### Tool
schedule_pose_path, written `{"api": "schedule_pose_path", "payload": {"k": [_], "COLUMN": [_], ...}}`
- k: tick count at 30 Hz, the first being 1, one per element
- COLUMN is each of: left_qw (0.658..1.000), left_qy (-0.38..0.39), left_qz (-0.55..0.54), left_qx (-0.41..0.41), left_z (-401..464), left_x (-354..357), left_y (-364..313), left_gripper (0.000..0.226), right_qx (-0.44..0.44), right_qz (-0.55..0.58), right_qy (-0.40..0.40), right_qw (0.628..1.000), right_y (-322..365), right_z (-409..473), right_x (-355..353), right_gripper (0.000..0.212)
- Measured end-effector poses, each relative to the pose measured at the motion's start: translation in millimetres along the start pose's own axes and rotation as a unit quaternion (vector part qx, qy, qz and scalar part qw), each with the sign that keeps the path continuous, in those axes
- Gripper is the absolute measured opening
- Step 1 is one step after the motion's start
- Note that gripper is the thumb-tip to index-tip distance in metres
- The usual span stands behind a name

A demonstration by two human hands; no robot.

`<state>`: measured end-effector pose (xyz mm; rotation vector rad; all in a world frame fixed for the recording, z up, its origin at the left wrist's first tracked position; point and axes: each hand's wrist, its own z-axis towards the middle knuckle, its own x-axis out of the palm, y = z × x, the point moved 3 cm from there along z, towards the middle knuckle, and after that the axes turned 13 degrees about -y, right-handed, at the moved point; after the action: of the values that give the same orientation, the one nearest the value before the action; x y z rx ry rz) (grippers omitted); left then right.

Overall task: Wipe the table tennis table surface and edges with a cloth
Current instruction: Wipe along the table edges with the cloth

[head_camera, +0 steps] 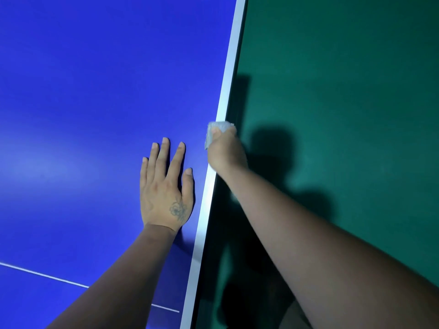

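**pingpong_dan:** ok so from the head cam, what's each hand up to?

**tablewiper22:** left hand (165,186) is flat on the blue table tennis table (95,91), palm down, fingers straight and a bit fanned out, holding nothing. It sits just beside the white edge strip (228,79), thumb closest to it. There's a small flower tattoo on the back of it, near the thumb side

**pingpong_dan:** and the cloth?

**tablewiper22:** the cloth (219,129) is a pale grey-white wad bunched up in the right hand (225,153). Fingers and thumb are curled round it, thumb on top. It's pressed right on the table's edge, sitting over the white strip and wrapping the rim, further up the edge than the left hand. Only the top and left bit of the cloth peek out past the fingers, the rest is hidden in the grip

**pingpong_dan:** which side of the table is that?

**tablewiper22:** the long edge running bottom to top through the middle of the shot. Blue top on the left, green floor (344,115) off to the right, with the arm's shadow falling on it. The right forearm crosses over the floor side to reach the edge. A thin white line (47,276) cuts across the blue surface low down near the left forearm

**pingpong_dan:** hands touching?

**tablewiper22:** nope, near each other but apart, blue surface showing between them
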<state>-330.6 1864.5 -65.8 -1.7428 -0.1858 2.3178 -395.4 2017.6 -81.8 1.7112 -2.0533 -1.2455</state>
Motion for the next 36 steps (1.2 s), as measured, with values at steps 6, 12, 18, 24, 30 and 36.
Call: {"api": "schedule_pose_path", "payload": {"k": [6, 12, 18, 24, 30, 36], "left_qw": [0.999, 0.996, 1.0, 1.0, 1.0, 1.0], "left_qy": [-0.02, 0.002, 0.014, -0.01, -0.013, -0.011], "left_qz": [-0.004, -0.077, -0.004, -0.01, -0.007, -0.007], "left_qx": [-0.028, -0.042, -0.006, 0.01, 0.012, 0.009], "left_z": [10.5, 122.7, 183.2, 185.7, 187.3, 188.5], "left_x": [-2.4, 36.6, 71.0, 72.4, 76.3, 78.1], "left_y": [-9.4, -44.7, -57.0, -55.2, -53.6, -53.2], "left_gripper": [0.051, 0.053, 0.06, 0.053, 0.053, 0.054], "right_qx": [-0.017, -0.054, -0.056, -0.072, -0.064, -0.056], "right_qz": [-0.076, -0.12, -0.112, -0.085, -0.05, -0.026], "right_qy": [0.011, 0.046, 0.072, 0.043, 0.002, 0.001], "right_qw": [0.997, 0.99, 0.99, 0.993, 0.997, 0.998], "right_y": [64.3, 28.8, -3.5, 35.9, 76.6, 65.6], "right_z": [40.3, 14.5, -0.6, 43.7, 110.5, 85.1], "right_x": [-14.6, -23.7, -24.5, -19.8, -8.5, -13.7], "right_gripper": [0.056, 0.063, 0.065, 0.066, 0.06, 0.057]}}
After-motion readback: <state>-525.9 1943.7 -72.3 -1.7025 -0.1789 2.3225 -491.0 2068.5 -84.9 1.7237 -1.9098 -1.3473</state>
